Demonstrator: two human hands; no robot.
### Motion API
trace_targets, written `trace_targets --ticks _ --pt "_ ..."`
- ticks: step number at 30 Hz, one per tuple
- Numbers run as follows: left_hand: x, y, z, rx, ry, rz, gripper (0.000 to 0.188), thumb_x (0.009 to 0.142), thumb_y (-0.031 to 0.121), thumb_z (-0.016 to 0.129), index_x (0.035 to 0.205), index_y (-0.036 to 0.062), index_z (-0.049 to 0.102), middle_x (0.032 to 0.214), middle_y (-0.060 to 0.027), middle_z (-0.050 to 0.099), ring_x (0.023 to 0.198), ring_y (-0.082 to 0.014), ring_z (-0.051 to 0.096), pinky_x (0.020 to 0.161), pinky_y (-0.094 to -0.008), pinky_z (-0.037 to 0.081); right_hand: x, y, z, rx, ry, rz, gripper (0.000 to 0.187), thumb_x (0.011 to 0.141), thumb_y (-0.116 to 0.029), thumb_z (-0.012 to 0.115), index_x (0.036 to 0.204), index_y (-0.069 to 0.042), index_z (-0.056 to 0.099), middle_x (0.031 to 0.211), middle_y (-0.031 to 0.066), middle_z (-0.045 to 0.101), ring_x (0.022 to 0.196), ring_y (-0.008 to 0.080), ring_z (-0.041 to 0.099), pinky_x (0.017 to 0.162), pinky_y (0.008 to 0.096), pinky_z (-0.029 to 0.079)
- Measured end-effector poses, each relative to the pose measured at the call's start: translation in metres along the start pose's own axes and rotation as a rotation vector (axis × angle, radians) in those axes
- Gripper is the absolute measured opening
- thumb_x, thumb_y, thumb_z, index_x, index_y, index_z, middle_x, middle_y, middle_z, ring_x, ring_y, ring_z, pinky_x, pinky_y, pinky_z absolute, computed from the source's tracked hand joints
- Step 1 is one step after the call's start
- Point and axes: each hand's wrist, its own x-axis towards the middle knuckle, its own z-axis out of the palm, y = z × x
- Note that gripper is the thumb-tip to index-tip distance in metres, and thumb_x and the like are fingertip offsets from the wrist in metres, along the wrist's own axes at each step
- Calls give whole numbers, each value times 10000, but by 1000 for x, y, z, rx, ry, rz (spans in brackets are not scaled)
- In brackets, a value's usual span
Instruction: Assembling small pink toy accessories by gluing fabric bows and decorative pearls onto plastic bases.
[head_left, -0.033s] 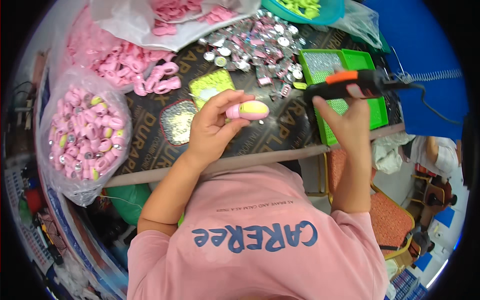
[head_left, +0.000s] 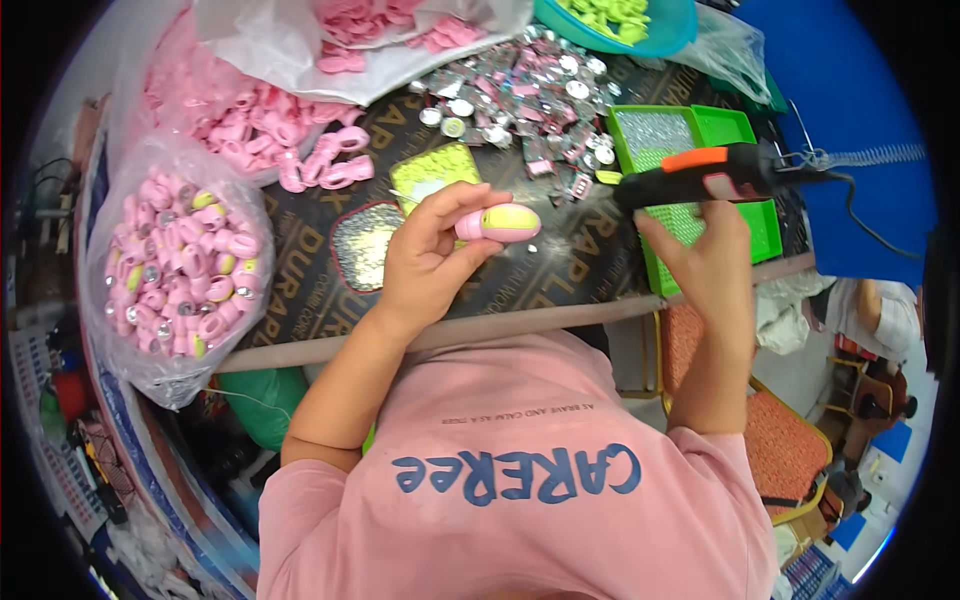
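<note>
My left hand (head_left: pixel 428 250) pinches a small rounded pink plastic piece (head_left: pixel 505 223) with a yellow-green oval top, above the bench. An electric screwdriver (head_left: pixel 700 175), black with an orange band, hangs from a coiled spring (head_left: pixel 870 157) at the right. Just below it is my right hand (head_left: pixel 712 250), thumb and index finger spread apart; the screwdriver hides some of the fingers. Behind the left hand lie a tray of yellow-green parts (head_left: pixel 440 165) and a red-rimmed tray of small shiny pieces (head_left: pixel 362 250).
A clear bag of pink pieces (head_left: pixel 185 270) stands at the left edge. Loose pink shells (head_left: pixel 335 160) and a white bag (head_left: pixel 270 55) lie at the back. Small electronic parts (head_left: pixel 530 95) are heaped mid-bench. Green trays (head_left: pixel 768 235) and a turquoise bowl (head_left: pixel 670 35) are farther right.
My right hand has drawn slightly toward me, away from the screwdriver. The left hand keeps its pinch on the pink piece. The whole view has shifted a little.
</note>
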Motion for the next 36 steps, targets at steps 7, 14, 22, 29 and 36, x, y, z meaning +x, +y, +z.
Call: trace_targets --ticks 7,14,22,29,36 --pt "3 13 -12 -313 97 -201 445 925 -65 693 1334 -5 529 1245 -135 668 1119 -193 669 906 -301 580 -19 -38 21 511 -289 -215 429 747 -42 857 1146 -11 703 1101 135 727 975 253 716 814 348 568" --pt "-5 30 -28 -396 103 -272 457 930 -59 692 1354 -10 529 1252 -126 658 1113 -183 661 897 -297 576 18 -77 89 699 -230 -312 456 749 11 845 1186 -42 727 1123 143 717 973 247 705 815 334 569" --pt "-23 59 -48 -152 241 -122 521 887 -141 692 1376 -40 542 1359 -145 601 1226 -208 618 1025 -330 541 7 -96 142 1220 -277 -112 399 788 101 804 1173 39 720 1199 153 680 1062 235 697 941 339 592" --pt "-35 68 -84 -225 317 51 532 884 -100 729 1371 -10 536 1303 -160 653 1186 -214 652 1006 -329 553 4 -118 167 1196 -393 -157 380 871 138 721 1243 68 677 1282 167 651 1135 226 684 968 314 591" --pt "-43 90 -120 -549 437 151 399 1028 169 630 1384 33 513 1188 -132 666 1117 -298 683 974 -441 564 -4 -141 191 1202 -693 180 116 968 48 654 1074 50 699 996 108 753 890 149 727 804 269 596"
